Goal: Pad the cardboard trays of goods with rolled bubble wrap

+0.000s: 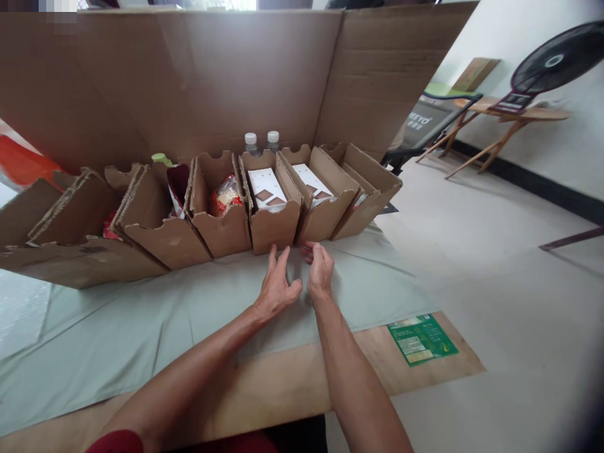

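Observation:
My left hand (277, 287) hovers at the front of a cardboard bin (274, 230) holding a white box (265, 184). Its fingers are spread and its thumb points right, with nothing held. Close by on the right, my right hand (321, 272) is turned palm inward, fingers stretched forward and loosely curved, also without anything in it. Its fingertips are near the base of the neighbouring cardboard bin (317, 225), where a second white box (309, 179) lies. Whether the fingertips touch either bin I cannot tell.
Several more cardboard bins stand in a row, one with a red and clear food packet (226, 196). Two white-capped bottles (251, 142) show behind. A tall cardboard panel (245, 75) backs the row. The green cloth (221, 296) covers most of the table; a green label (421, 340) lies right.

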A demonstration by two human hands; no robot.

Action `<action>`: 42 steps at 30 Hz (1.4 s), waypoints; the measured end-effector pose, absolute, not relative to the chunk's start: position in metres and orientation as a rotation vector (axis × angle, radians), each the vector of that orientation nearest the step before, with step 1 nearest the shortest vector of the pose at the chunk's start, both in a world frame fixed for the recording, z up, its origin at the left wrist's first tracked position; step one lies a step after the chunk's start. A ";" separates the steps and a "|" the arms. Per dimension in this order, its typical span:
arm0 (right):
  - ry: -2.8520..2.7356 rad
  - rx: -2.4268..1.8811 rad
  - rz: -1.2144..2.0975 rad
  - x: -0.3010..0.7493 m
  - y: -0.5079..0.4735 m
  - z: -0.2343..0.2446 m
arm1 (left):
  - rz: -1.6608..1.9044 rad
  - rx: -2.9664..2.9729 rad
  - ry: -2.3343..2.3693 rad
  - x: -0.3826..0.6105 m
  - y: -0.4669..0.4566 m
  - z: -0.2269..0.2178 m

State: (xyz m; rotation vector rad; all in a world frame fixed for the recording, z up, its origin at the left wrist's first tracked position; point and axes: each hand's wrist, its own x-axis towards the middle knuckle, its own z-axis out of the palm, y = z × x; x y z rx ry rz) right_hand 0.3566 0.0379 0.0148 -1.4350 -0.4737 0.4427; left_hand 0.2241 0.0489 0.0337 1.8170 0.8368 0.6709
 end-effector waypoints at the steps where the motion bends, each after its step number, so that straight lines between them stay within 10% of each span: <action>1: -0.480 -1.440 0.436 0.357 0.038 0.014 | 0.654 1.839 0.817 0.225 0.052 0.031; 13: -1.107 -1.429 0.498 0.304 0.033 0.052 | 0.417 1.867 0.253 0.114 -0.020 0.022; 34: -1.832 -2.122 0.127 0.236 0.118 0.175 | 0.374 1.411 0.575 0.052 -0.034 0.046; 42: -2.011 -1.781 0.076 0.240 -0.010 0.163 | 0.714 1.188 0.847 0.004 -0.027 0.039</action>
